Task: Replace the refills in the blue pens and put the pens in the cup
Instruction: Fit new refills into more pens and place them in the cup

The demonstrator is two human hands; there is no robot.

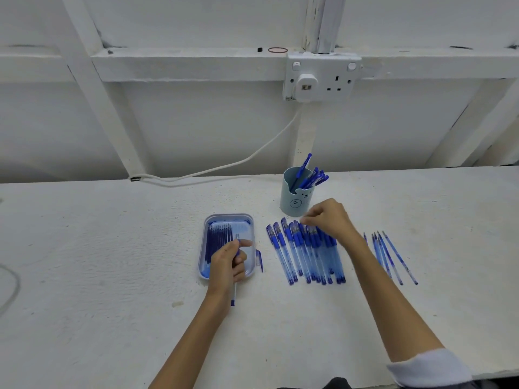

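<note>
1. Pen [233,297] was gripped in the left hand [228,262], the fingers curled round its barrel and the thumb stretched forward. Its lower end stuck out below the wrist and its upper end reached over the tray [229,216].
2. At the far ends of the row of pens [297,248], the right hand [328,217] hung with its fingers bent and their tips drawn together. Whether they pinched a pen could not be told.
3. That row lay side by side on the desk [112,248], just right of the tray, with the right forearm crossing above its right part.
4. Beneath the left hand, the tray held dark blue refills [219,240] lined up along its left side. A loose cap [259,259] lay just beside its right rim.
5. Behind the row, just beyond the right hand, stood the cup [290,202], with finished pens [311,176] leaning to the right inside it.
6. Right of the right forearm, apart from the row, lay a few thin loose refills [393,256].
7. On the wall behind, a socket [320,77] fed a white cable [224,166] that ran down to the desk.
</note>
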